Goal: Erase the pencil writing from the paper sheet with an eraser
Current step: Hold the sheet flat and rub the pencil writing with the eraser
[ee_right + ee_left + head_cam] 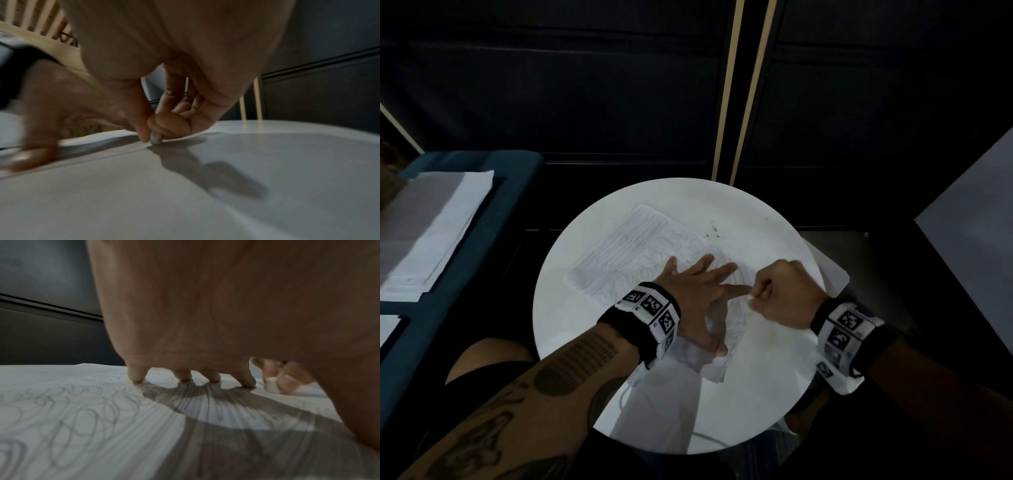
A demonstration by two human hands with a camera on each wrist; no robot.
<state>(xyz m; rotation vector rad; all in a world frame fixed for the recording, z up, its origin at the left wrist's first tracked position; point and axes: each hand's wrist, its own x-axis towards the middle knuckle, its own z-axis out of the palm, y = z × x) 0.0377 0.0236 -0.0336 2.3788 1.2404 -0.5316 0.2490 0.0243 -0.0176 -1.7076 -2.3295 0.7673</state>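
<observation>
With the left hand [697, 294] spread flat, pinning the scribbled paper sheet [633, 253] to the round white surface [756, 394], and the right hand [784, 294] pinching a small eraser [155, 140] at the sheet's edge, a hard outward stroke could crumple or tear that edge.

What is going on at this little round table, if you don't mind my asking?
A person is rubbing pencil scribbles off a paper sheet on a round white table. The left hand lies spread flat on the sheet, fingertips pressing it down. The right hand pinches a small eraser with its tip on the sheet's right edge. Much scribble remains on the far left part.
</observation>
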